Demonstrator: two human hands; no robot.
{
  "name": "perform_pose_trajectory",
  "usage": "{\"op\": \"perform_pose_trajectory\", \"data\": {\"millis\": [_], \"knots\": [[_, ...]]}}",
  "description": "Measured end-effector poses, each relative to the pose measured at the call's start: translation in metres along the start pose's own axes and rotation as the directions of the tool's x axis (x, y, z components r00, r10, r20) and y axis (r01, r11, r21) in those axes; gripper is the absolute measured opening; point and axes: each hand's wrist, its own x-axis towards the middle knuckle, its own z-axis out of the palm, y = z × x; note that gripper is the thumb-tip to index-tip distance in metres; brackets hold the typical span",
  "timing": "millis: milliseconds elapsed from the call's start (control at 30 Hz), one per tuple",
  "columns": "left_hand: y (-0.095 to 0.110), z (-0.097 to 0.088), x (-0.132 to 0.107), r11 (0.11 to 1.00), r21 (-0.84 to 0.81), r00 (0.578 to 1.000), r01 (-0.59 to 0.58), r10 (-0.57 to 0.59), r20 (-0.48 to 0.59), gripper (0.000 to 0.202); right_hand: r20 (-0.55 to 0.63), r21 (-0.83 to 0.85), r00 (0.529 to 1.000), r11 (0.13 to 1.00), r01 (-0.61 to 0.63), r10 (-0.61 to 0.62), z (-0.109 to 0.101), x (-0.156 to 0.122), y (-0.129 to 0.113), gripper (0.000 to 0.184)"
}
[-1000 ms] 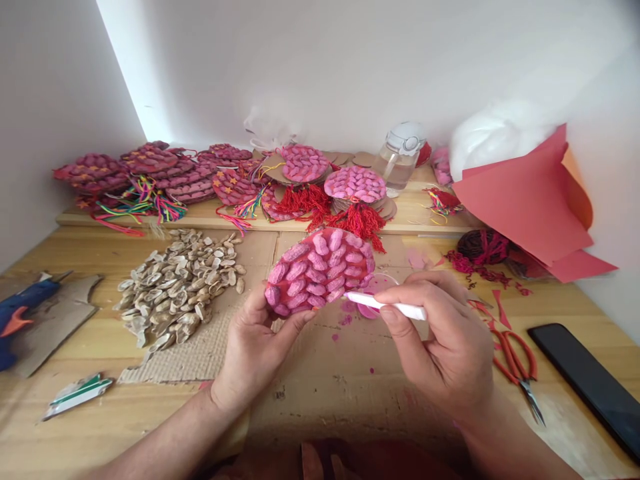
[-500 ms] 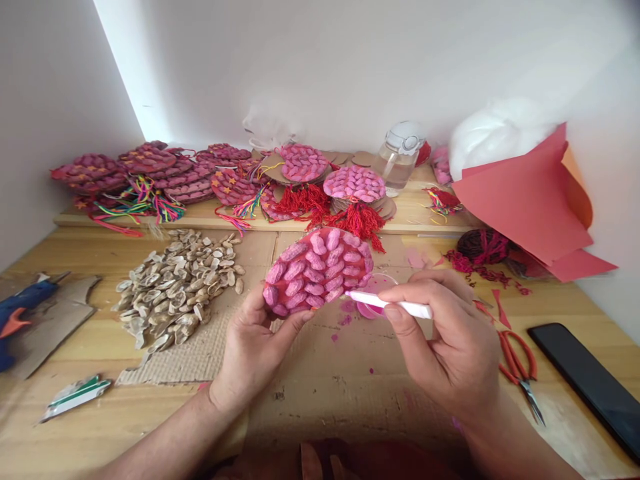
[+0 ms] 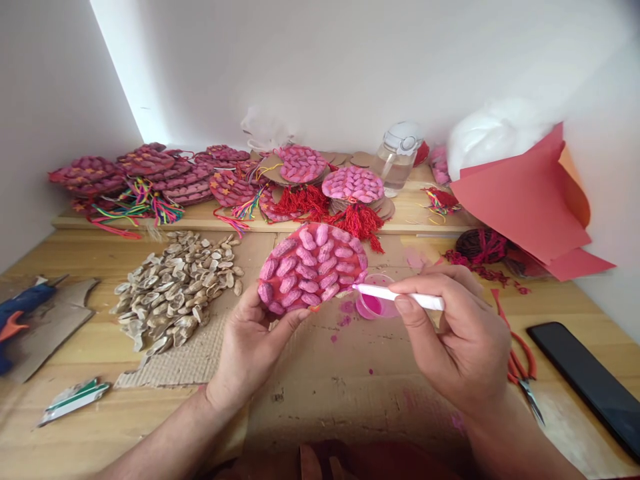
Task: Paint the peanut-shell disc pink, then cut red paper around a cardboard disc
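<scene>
My left hand (image 3: 250,343) holds up a round red disc (image 3: 313,268) covered with pink-painted peanut shells, gripping its lower left edge. My right hand (image 3: 457,337) pinches a thin white brush (image 3: 400,295), whose tip touches the disc's right edge. Just below the tip a small clear cup of pink paint (image 3: 374,305) stands on the cardboard mat, with pink spatter around it.
A heap of bare peanut shells (image 3: 175,287) lies left. Finished discs with tassels (image 3: 240,183) line the back ledge beside a water bottle (image 3: 397,157). Red scissors (image 3: 523,373), a black phone (image 3: 590,383), red paper (image 3: 525,197), a blue glue gun (image 3: 20,310).
The disc has shifted slightly left and up in my left hand. The brush has drawn back to the right, uncovering the paint cup.
</scene>
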Motion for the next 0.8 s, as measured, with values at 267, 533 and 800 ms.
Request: {"op": "perform_pose_trajectory", "data": {"millis": [267, 533, 800], "knots": [[-0.0001, -0.0007, -0.0005, 1.000, 0.031, 1.000, 0.005, -0.005, -0.003, 0.043, 0.001, -0.005, 1.000, 1.000, 0.016, -0.016, 0.0022, 0.0006, 0.0003, 0.012], [0.0028, 0.0011, 0.0000, 1.000, 0.001, 1.000, 0.011, -0.011, -0.003, 0.042, 0.016, -0.018, 1.000, 1.000, 0.008, -0.008, 0.0015, 0.0012, 0.0017, 0.011], [0.0021, -0.0005, 0.0053, 0.990, -0.096, 0.995, 0.104, -0.103, 0.015, 0.050, -0.009, 0.028, 1.000, 1.000, -0.007, 0.008, 0.0013, -0.0003, 0.0027, 0.013]]}}
